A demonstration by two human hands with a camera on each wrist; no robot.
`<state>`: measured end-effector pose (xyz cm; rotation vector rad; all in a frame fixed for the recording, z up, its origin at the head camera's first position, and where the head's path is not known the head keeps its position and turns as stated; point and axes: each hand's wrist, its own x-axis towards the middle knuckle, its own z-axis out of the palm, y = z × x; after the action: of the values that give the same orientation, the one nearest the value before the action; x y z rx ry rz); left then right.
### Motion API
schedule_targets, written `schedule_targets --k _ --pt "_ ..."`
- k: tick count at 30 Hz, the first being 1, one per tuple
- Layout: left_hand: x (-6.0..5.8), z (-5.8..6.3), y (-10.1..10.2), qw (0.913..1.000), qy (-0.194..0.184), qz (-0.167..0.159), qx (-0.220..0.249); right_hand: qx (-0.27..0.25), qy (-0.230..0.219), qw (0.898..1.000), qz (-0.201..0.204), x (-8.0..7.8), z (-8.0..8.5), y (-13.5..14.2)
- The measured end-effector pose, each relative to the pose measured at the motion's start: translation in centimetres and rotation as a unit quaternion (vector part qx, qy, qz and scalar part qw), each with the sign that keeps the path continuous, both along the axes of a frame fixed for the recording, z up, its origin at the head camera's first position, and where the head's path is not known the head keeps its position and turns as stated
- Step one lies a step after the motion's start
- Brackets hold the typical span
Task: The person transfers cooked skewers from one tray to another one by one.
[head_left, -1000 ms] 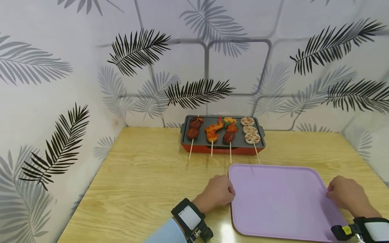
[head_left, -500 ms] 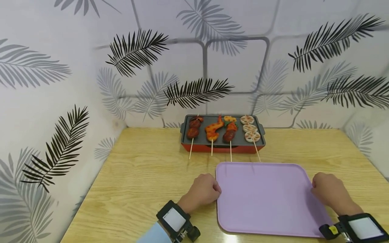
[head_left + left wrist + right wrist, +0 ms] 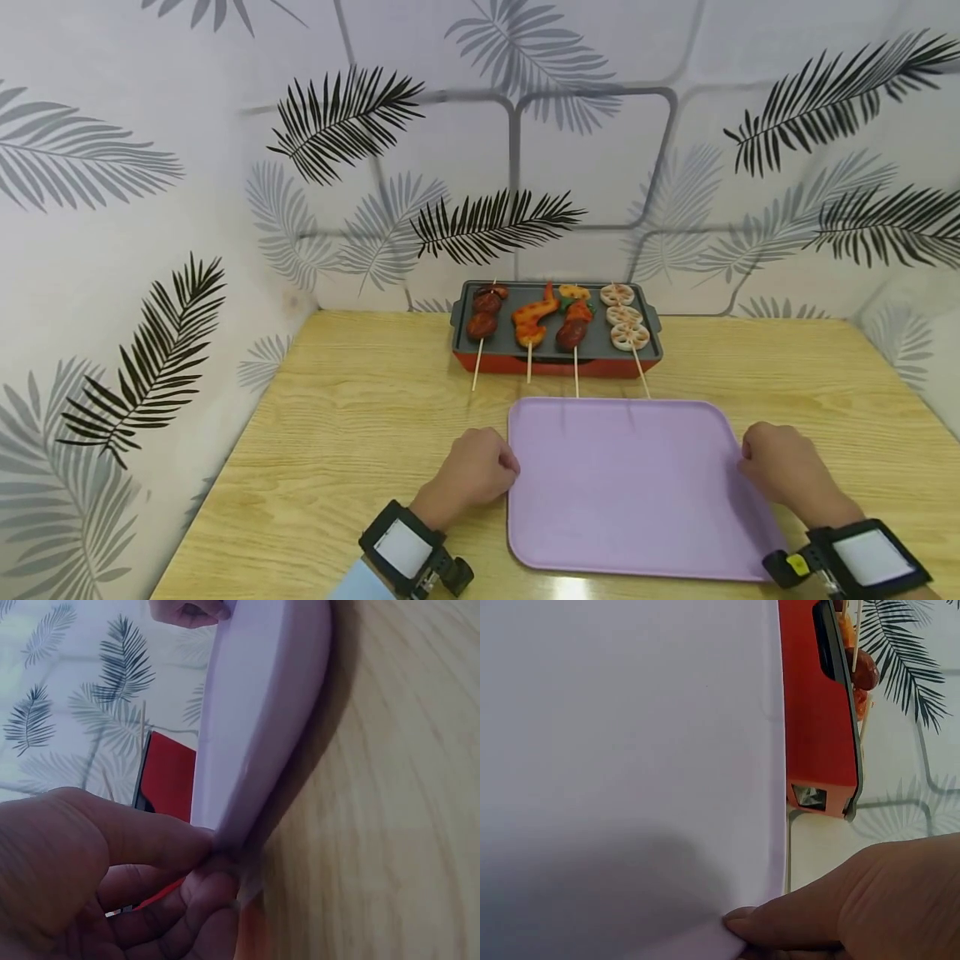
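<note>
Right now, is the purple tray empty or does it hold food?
Empty. In the head view, the tray shows a bare surface between the left hand and right hand; the food skewers rest on the grill beyond.

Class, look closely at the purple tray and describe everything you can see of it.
The tray is pale purple, rectangular with rounded corners, and has a low raised rim. Its smooth surface looks like plastic; faint shadows fall on it. It appears roughly level at the wooden table, on the person's side of the red grill. The left hand pinches its left edge, the right hand its right. Whether it is slightly lifted is unclear.
</note>
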<state>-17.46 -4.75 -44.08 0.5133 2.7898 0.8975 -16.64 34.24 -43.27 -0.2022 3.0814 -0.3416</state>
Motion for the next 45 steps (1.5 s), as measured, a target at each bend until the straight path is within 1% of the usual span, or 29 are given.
schedule_targets --k 3,6,9,12,15,19,24,28,31,34,37,39,42,44,45 --pt "0.2 0.1 -0.7 0.9998 -0.003 0.016 -0.012 -0.016 -0.028 0.999 -0.007 -0.3 0.1 -0.9" --pt "0.4 0.2 -1.4 0.9991 -0.005 0.033 -0.026 -0.022 -0.023 0.999 -0.002 -0.5 0.0 -1.9" --pt "0.4 0.4 -2.0 0.9984 0.000 0.042 -0.038 -0.026 -0.013 1.000 0.002 -0.8 0.0 -2.8" --pt "0.4 0.6 -2.4 0.9978 -0.007 0.051 -0.041 -0.031 -0.021 0.999 -0.001 -1.1 -0.1 -3.4" --pt "0.3 0.5 -3.0 0.9979 -0.003 0.051 -0.039 -0.037 -0.032 0.999 -0.008 -1.0 -0.3 -3.9" --pt "0.1 0.2 -3.8 0.9982 0.006 0.045 -0.038 -0.045 -0.035 0.998 -0.021 -0.5 -0.7 -4.5" --pt "0.1 -0.1 -5.1 0.9977 0.001 0.056 -0.037 -0.050 -0.049 0.997 -0.024 -0.4 -0.7 -6.0" --pt "0.2 0.0 -5.8 0.9981 0.004 0.057 -0.024 -0.046 -0.035 0.998 -0.019 -0.7 -0.4 -6.8" --pt "0.2 0.0 -6.1 0.9984 0.008 0.055 -0.011 -0.043 -0.017 0.999 -0.008 -1.0 -0.3 -6.8" --pt "0.3 0.0 -6.2 0.9983 0.016 0.055 -0.004 -0.040 -0.010 0.999 -0.002 -1.1 -0.1 -6.8" --pt "0.3 0.0 -6.3 0.9982 0.025 0.054 -0.007 -0.034 -0.021 0.999 0.000 -1.1 0.0 -7.0" --pt "0.3 -0.1 -6.3 0.9981 0.027 0.055 -0.009 -0.022 -0.022 0.999 0.009 -1.2 0.2 -7.0" --pt "0.2 -0.2 -6.4 0.9980 0.033 0.053 -0.012 0.004 -0.019 1.000 0.025 -1.7 0.7 -6.9" --pt "0.1 -0.2 -6.4 0.9979 0.037 0.052 -0.013 0.014 -0.003 0.999 0.032 -2.4 1.5 -6.7" --pt "0.1 -0.1 -6.4 0.9978 0.040 0.051 -0.013 0.009 0.008 0.999 0.033 -2.8 2.0 -6.7"
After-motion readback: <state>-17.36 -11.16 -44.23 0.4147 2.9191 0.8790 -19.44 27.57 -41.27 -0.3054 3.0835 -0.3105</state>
